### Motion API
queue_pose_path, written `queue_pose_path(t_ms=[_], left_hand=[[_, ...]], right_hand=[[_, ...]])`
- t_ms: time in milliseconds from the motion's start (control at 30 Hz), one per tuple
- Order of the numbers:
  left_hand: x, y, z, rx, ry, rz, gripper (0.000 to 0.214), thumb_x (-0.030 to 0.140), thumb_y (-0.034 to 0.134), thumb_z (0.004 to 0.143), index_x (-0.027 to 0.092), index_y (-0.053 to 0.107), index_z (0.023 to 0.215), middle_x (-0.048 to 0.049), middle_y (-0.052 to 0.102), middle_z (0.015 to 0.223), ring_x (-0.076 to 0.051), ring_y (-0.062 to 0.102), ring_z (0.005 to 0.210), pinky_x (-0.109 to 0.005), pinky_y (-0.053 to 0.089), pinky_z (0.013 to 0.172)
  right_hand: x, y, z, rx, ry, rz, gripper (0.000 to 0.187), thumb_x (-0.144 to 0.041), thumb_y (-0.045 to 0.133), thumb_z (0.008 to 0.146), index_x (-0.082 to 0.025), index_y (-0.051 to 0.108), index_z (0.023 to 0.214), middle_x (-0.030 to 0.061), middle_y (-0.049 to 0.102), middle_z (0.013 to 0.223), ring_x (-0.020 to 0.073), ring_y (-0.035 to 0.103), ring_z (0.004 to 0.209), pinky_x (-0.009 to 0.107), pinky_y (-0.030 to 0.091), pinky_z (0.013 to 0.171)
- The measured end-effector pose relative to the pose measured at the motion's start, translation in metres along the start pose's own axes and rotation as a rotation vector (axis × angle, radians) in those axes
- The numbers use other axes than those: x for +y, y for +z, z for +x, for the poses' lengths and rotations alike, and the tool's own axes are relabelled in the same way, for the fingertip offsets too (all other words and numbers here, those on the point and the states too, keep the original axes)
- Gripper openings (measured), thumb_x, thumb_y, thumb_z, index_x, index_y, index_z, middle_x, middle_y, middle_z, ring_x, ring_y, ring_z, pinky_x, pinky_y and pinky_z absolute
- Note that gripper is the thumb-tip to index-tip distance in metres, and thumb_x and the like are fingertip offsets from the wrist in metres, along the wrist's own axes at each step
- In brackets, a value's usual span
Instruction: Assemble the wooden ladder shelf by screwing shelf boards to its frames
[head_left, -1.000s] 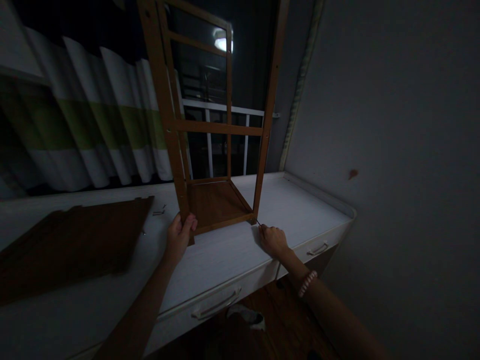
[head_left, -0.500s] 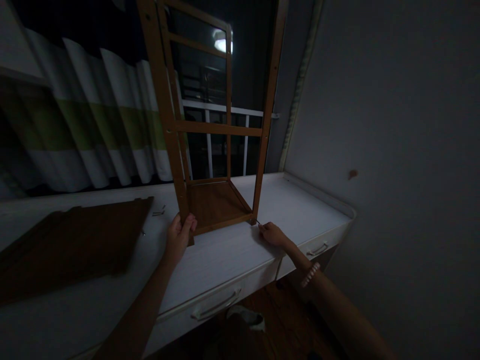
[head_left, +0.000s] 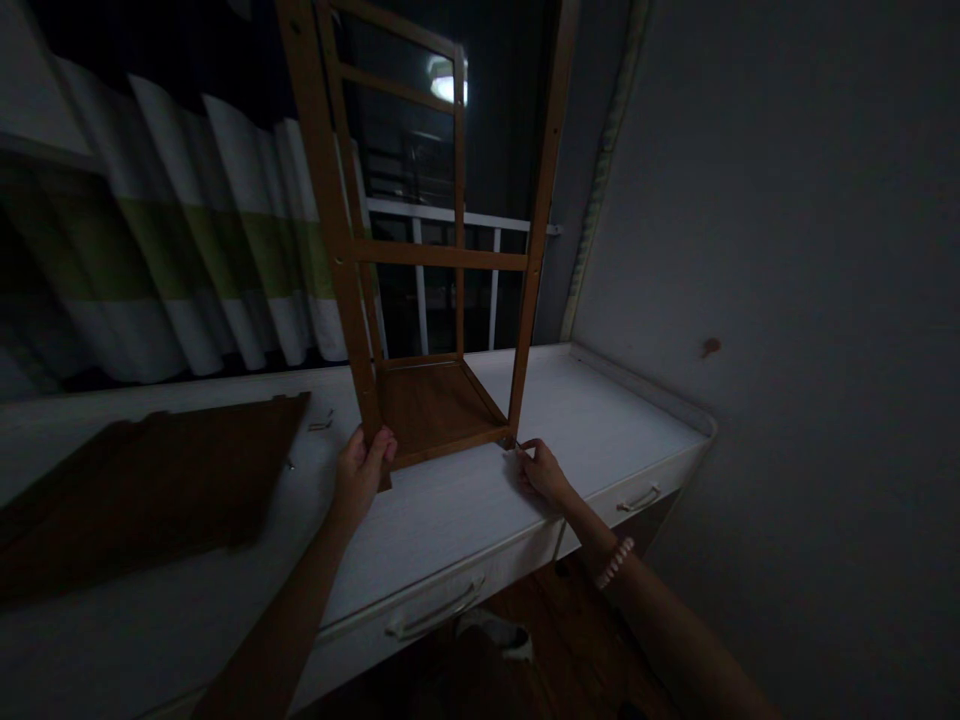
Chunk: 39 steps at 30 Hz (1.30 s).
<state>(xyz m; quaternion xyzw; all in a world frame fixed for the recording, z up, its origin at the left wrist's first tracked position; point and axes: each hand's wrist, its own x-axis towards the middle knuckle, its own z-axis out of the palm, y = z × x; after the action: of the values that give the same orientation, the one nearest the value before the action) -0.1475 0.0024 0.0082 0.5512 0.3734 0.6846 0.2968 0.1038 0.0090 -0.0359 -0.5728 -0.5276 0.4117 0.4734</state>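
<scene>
frame (head_left: 439, 254): upright on the counter (head_left: 450, 520)
left hand (head_left: 362, 468): wrapped around the left post (head_left: 354, 340), low down
right hand (head_left: 541, 472): fingers bunched beside the right post's (head_left: 524, 330) foot; grip unclear
steadying: best brace firmly left, lest the frame shift

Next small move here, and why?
I'd probably give what looks like a slim dark tool a small turn with the right hand: its fingertips are right by the foot of the near right leg, while the left hand grips the near left leg low down, which should steady the wooden frame.
</scene>
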Motion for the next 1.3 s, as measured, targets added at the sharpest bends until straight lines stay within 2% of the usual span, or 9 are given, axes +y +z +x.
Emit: queue_pose_path(t_ms=[100, 267, 367, 700, 867, 1000, 1067, 1167, 1300], left_hand=[[-0.001, -0.001, 0.000, 0.002, 0.002, 0.023, 0.026, 0.040, 0.056, 0.072, 0.018, 0.045, 0.065, 0.0054, 0.042, 0.051, -0.008, 0.042, 0.049, -0.022, 0.033, 0.051], [-0.004, -0.002, 0.001, 0.010, -0.020, -0.007, 0.026, 0.041, 0.058, 0.071, 0.019, 0.045, 0.065, 0.0056, 0.041, 0.052, -0.008, 0.042, 0.050, -0.022, 0.034, 0.052], [-0.006, -0.002, 0.001, 0.017, -0.019, -0.010, 0.027, 0.041, 0.058, 0.070, 0.018, 0.044, 0.064, 0.0055, 0.042, 0.053, -0.007, 0.042, 0.050, -0.022, 0.033, 0.051], [-0.003, -0.002, 0.000, 0.012, 0.002, 0.027, 0.030, 0.044, 0.057, 0.070, 0.018, 0.044, 0.064, 0.0054, 0.041, 0.052, -0.008, 0.042, 0.050, -0.023, 0.034, 0.052], [-0.002, -0.001, 0.000, 0.004, -0.002, 0.031, 0.028, 0.043, 0.056, 0.072, 0.018, 0.043, 0.064, 0.0056, 0.042, 0.052, -0.008, 0.042, 0.050, -0.022, 0.033, 0.052], [-0.004, -0.002, 0.000, 0.006, 0.002, 0.027, 0.026, 0.041, 0.056, 0.073, 0.018, 0.045, 0.065, 0.0056, 0.041, 0.052, -0.007, 0.042, 0.050, -0.021, 0.033, 0.051], [-0.003, -0.001, 0.000, 0.012, 0.009, 0.009, 0.026, 0.041, 0.055, 0.073, 0.018, 0.045, 0.065, 0.0054, 0.041, 0.053, -0.007, 0.041, 0.050, -0.022, 0.033, 0.052], [-0.002, 0.000, -0.002, 0.005, 0.015, -0.038, 0.026, 0.041, 0.055, 0.073, 0.018, 0.046, 0.066, 0.0050, 0.041, 0.055, -0.007, 0.041, 0.050, -0.021, 0.033, 0.051], [-0.001, 0.000, -0.003, -0.007, 0.010, -0.074, 0.025, 0.040, 0.056, 0.074, 0.018, 0.047, 0.068, 0.0044, 0.041, 0.057, -0.007, 0.040, 0.051, -0.021, 0.034, 0.051]], right_hand=[[0.005, 0.002, -0.003, 0.114, -0.054, -0.139, 0.015, -0.032, 0.042, 0.080, -0.019, 0.040, 0.089, -0.0077, 0.046, 0.047, 0.0091, 0.043, 0.036, 0.018, 0.031, 0.035], [0.000, 0.000, -0.008, 0.174, -0.208, -0.435, 0.016, -0.032, 0.042, 0.082, -0.017, 0.048, 0.079, 0.0016, 0.056, 0.052, 0.0127, 0.051, 0.044, 0.021, 0.034, 0.043], [-0.002, 0.000, -0.009, 0.186, -0.241, -0.479, 0.022, -0.033, 0.040, 0.083, -0.016, 0.052, 0.076, 0.0036, 0.059, 0.053, 0.0136, 0.054, 0.047, 0.021, 0.035, 0.045], [-0.009, -0.001, -0.010, 0.148, -0.208, -0.449, 0.028, -0.028, 0.038, 0.083, -0.013, 0.059, 0.074, 0.0056, 0.062, 0.058, 0.0108, 0.052, 0.047, 0.019, 0.034, 0.045], [-0.009, -0.003, -0.013, 0.073, -0.316, -0.332, 0.031, -0.033, 0.037, 0.080, -0.015, 0.057, 0.065, 0.0001, 0.054, 0.050, 0.0101, 0.048, 0.046, 0.019, 0.034, 0.046], [-0.001, -0.007, -0.010, 0.253, -0.244, -0.074, 0.028, -0.037, 0.037, 0.079, -0.016, 0.053, 0.073, -0.0036, 0.047, 0.045, 0.0106, 0.045, 0.041, 0.020, 0.033, 0.043], [0.004, -0.009, -0.005, 0.323, -0.185, 0.048, 0.026, -0.037, 0.037, 0.078, -0.016, 0.052, 0.079, -0.0024, 0.050, 0.049, 0.0110, 0.047, 0.043, 0.020, 0.037, 0.043], [0.009, -0.012, 0.005, 0.287, -0.182, 0.112, 0.023, -0.035, 0.040, 0.076, -0.015, 0.051, 0.075, 0.0031, 0.059, 0.062, 0.0109, 0.052, 0.050, 0.021, 0.042, 0.049], [0.011, -0.011, 0.013, 0.242, -0.184, 0.041, 0.026, -0.031, 0.038, 0.076, -0.013, 0.056, 0.077, 0.0063, 0.062, 0.071, 0.0098, 0.049, 0.048, 0.021, 0.040, 0.047]])
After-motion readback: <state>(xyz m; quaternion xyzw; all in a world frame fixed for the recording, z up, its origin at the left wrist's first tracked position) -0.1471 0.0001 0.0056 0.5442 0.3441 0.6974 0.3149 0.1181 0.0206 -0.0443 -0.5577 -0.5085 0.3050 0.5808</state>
